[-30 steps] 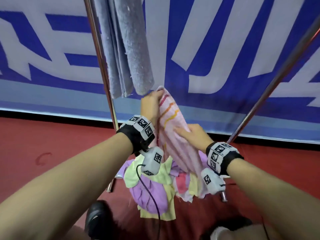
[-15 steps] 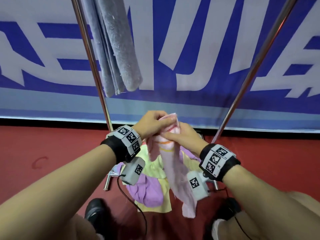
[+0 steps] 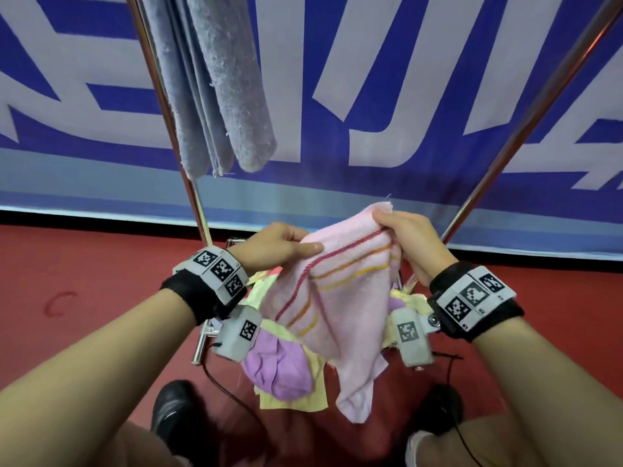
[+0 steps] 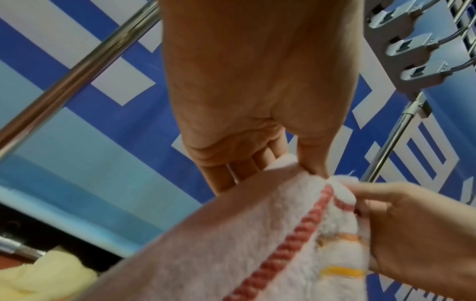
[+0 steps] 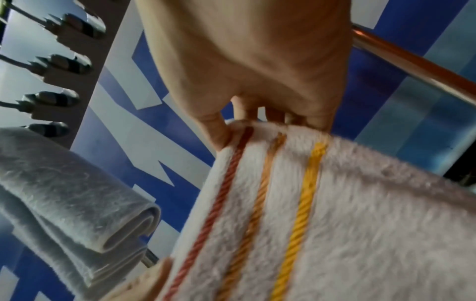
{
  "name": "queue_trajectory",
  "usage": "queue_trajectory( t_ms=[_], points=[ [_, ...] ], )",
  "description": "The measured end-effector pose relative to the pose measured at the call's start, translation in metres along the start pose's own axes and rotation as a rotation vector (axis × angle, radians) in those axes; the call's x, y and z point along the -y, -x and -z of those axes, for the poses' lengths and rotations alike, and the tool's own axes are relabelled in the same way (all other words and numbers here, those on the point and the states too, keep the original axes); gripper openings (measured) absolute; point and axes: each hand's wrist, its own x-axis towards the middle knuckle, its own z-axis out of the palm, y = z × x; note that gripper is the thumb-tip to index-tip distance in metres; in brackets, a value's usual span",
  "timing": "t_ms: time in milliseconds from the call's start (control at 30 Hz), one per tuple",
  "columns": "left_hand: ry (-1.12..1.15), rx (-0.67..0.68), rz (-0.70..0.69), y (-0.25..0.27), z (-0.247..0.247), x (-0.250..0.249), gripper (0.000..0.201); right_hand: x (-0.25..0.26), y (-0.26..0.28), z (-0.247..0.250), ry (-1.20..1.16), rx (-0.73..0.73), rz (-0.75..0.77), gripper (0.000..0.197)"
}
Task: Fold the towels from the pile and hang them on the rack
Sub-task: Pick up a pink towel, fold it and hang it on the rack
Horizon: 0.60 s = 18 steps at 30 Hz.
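A pink towel (image 3: 340, 308) with red, orange and yellow stripes hangs between both hands at waist height. My left hand (image 3: 286, 246) pinches its top edge at the left, thumb on top. My right hand (image 3: 404, 234) grips the top right corner. The towel (image 4: 257, 234) fills the lower left wrist view, and its stripes (image 5: 306, 199) run across the right wrist view. Below lies the pile (image 3: 276, 365) of purple and yellow towels on the floor. A folded grey towel (image 3: 219, 82) hangs from the rack above left.
Two chrome rack legs (image 3: 168, 106) (image 3: 526, 119) slant down on either side of my hands. A blue and white banner (image 3: 387, 96) stands behind. Red floor (image 3: 84, 264) lies around the pile, and black shoes (image 3: 175, 416) stand near it.
The hands have drawn apart from a bunched grip, spreading the pink towel's top edge. My right hand moved right to the corner.
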Motion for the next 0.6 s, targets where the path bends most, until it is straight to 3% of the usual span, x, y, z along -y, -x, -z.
queue_trajectory(
  t_ms=[133,200,233,300,367,500,600],
  points=[
    [-0.034,-0.110,-0.030,0.005,0.002,-0.013,0.029,0.000,0.002,-0.003,0.176,-0.003,0.024,0.005],
    [-0.027,-0.102,-0.051,0.008,-0.005,-0.019,0.024,-0.004,0.014,-0.010,0.486,0.037,0.254,0.051],
    [-0.030,-0.084,-0.061,0.009,-0.009,-0.022,0.021,-0.007,0.019,-0.014,0.631,0.124,0.405,0.070],
    [-0.036,-0.030,-0.072,0.008,-0.018,-0.025,0.017,-0.009,0.028,-0.025,0.736,0.359,0.550,0.080],
    [-0.061,0.009,-0.055,0.009,-0.021,-0.027,0.018,-0.007,0.028,-0.028,0.695,0.429,0.482,0.071],
    [-0.025,0.071,0.026,0.010,-0.011,-0.022,0.019,-0.004,0.022,-0.020,0.857,0.321,0.512,0.028],
    [-0.156,0.166,0.073,0.012,-0.001,-0.009,0.017,-0.006,0.019,-0.015,0.851,0.251,0.493,0.014]
  ],
)
